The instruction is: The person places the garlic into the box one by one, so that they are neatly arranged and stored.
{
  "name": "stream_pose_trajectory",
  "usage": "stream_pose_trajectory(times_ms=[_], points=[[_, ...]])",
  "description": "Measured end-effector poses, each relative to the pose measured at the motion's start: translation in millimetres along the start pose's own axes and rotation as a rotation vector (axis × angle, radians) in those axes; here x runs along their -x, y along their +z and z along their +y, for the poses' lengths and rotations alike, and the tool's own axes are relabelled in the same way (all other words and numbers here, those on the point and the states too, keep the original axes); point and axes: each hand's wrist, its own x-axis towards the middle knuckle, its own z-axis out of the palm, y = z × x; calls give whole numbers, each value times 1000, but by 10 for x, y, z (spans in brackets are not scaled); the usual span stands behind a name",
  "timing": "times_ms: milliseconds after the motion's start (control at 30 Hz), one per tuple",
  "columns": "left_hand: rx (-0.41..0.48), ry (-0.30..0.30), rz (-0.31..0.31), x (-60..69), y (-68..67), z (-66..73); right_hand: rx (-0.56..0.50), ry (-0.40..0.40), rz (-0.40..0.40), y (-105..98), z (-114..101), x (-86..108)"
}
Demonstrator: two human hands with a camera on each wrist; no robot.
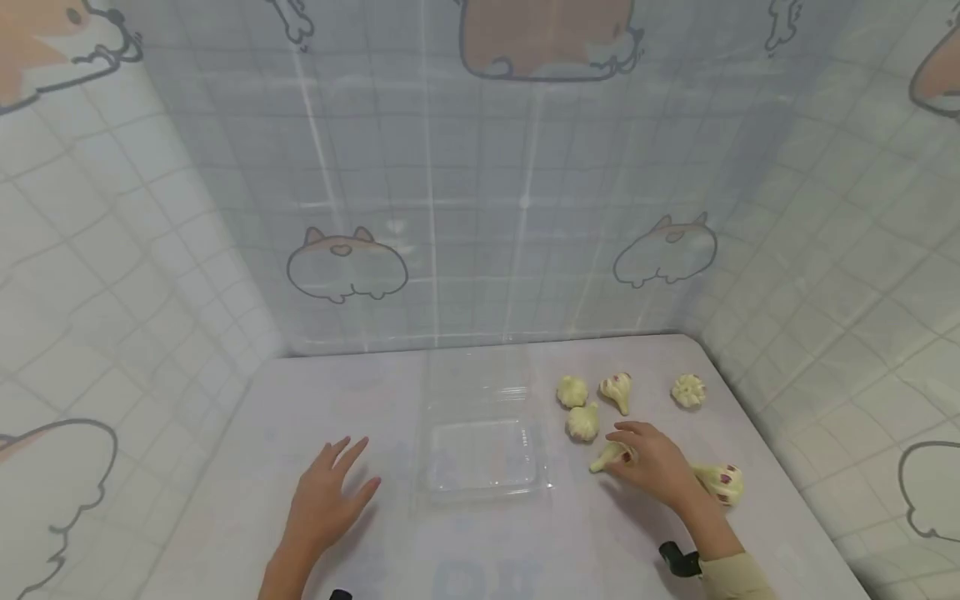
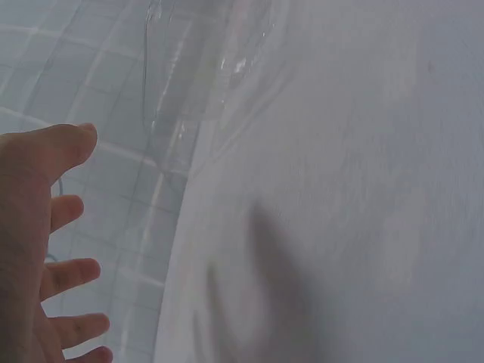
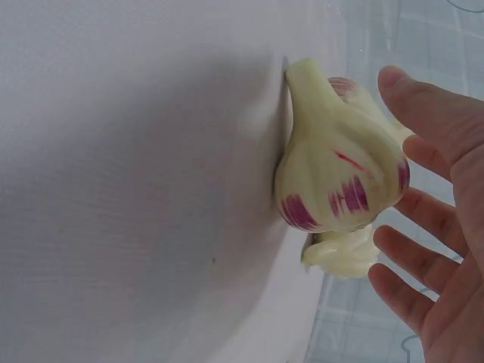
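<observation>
My right hand (image 1: 648, 462) reaches over a garlic bulb (image 1: 609, 457) lying on the table, its pale stem pointing left. In the right wrist view a cream garlic bulb (image 3: 340, 159) with purple streaks rests beside the spread fingers and thumb. The fingers are not closed round it; whether a fingertip touches it, I cannot tell. My left hand (image 1: 322, 504) hovers above the table left of the clear plastic container (image 1: 480, 492), fingers apart and holding nothing. The left wrist view shows that hand (image 2: 53, 249) with its fingers spread.
The clear container's lid (image 1: 476, 375) lies folded back behind it. More garlic bulbs stand at the right: a pale one (image 1: 572, 391), another (image 1: 582, 423), a purple-streaked one (image 1: 617, 389), one far right (image 1: 688, 391), and one by the right wrist (image 1: 723, 483). Patterned curtains (image 1: 480, 208) surround the table.
</observation>
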Motion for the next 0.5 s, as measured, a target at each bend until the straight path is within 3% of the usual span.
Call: stream_pose_trajectory(times_ms=[233, 500], points=[[153, -47, 23, -57, 147, 169, -9, -8, 9, 44, -1, 16], [315, -81, 21, -135, 305, 325, -60, 51, -9, 161, 29, 19]])
